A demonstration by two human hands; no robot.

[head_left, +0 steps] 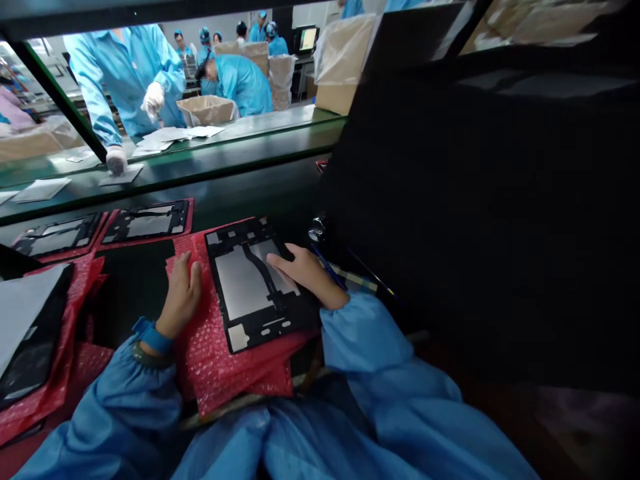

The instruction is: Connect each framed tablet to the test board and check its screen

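In front of me a black tablet panel (245, 277) with silver plates and a dark ribbon strip lies tilted on red bubble wrap (193, 347). My right hand (305, 270) grips the panel's right edge, its thumb across the top face and the other fingers mostly hidden. Left of the panel, my left hand (183, 297) rests over the bubble wrap, apart from the panel. Its thumb and fingers point away from me with a gap between them, and I see nothing held in it.
More panels (147, 221) on red wrap sit at the back left. A white sheet (23, 307) covers another panel at far left. Pens (330, 267) lie at right beside a big black board (475, 220). Across the conveyor (240, 150), a co-worker's gloved hand (117, 161) touches a white packet.
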